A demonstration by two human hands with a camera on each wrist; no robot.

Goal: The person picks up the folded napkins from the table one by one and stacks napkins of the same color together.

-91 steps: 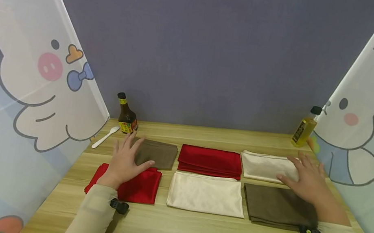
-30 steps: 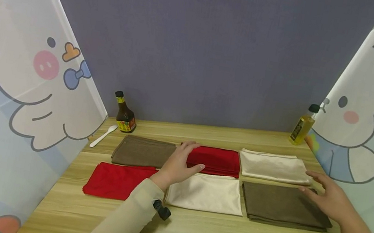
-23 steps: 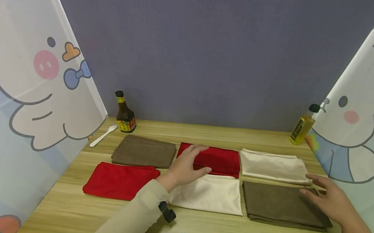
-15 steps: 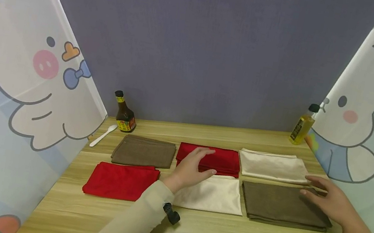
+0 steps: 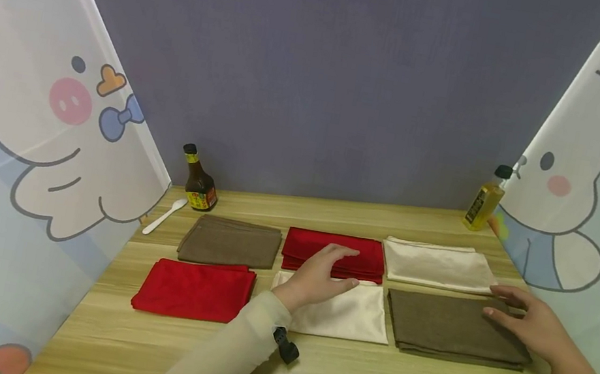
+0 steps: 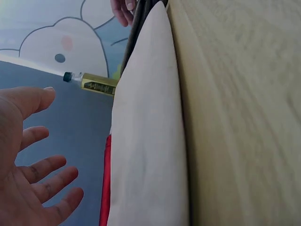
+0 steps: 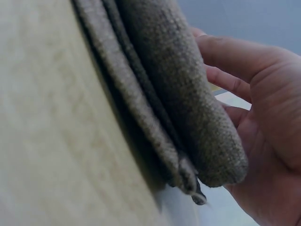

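My left hand (image 5: 318, 279) hovers over the front white folded cloth (image 5: 346, 317) and the near edge of the back red folded cloth (image 5: 336, 253). Its fingers are spread and loosely bent, with nothing between them; the left wrist view shows the palm (image 6: 19, 188) apart from the white cloth (image 6: 146, 132). At the right end of the front brown folded cloth (image 5: 449, 328) is my right hand (image 5: 533, 325), thumb above the cloth and fingers beyond it. Close to its thumb, the right wrist view shows the thick folded edge of the brown cloth (image 7: 183, 94); contact is unclear.
A red folded cloth (image 5: 193, 291) and a brown one (image 5: 231, 243) lie at left, a white one (image 5: 438, 266) at back right. Along the back stand a dark sauce bottle (image 5: 202, 180) and a yellow oil bottle (image 5: 484, 204). A white spoon (image 5: 164, 216) lies far left. Walls close three sides.
Since three seconds ago, my left hand has moved right from the left cloths to the middle ones. My right hand has come from the back white cloth to the brown one's right end.
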